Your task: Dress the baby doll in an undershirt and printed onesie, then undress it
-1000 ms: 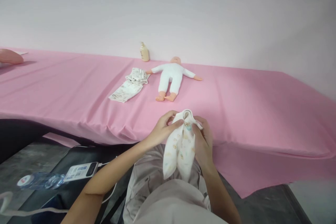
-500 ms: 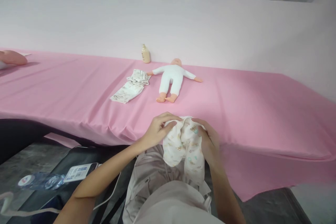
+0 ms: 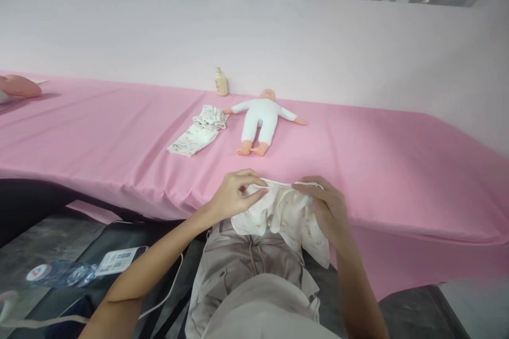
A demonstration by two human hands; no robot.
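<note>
Small white printed baby pants (image 3: pixel 280 209) hang above my lap at the table's front edge, held by the upper edge. My left hand (image 3: pixel 233 195) pinches that edge on the left between thumb and fingers. At the other end, my right hand (image 3: pixel 329 211) grips the same edge, its thumb partly hidden by the cloth. A baby doll (image 3: pixel 260 116) in a white body suit lies face up on the table beyond my hands, arms spread and feet towards me. Left of the doll is a folded, crumpled light patterned garment (image 3: pixel 199 131).
A pink cloth (image 3: pixel 382 169) covers the table. Against the white wall stands a cream pump bottle (image 3: pixel 221 83). Part of another doll (image 3: pixel 19 86) shows at far left. On a black chair (image 3: pixel 131 235) lie a water bottle (image 3: pixel 63 274) and a phone-like device (image 3: pixel 119 261); a white cable (image 3: pixel 167 291) runs beside it.
My hands have moved apart, pulling the pants' upper edge wide and nearly straight. The legs, which hung down side by side, now bunch and swing to the right. The doll stays put.
</note>
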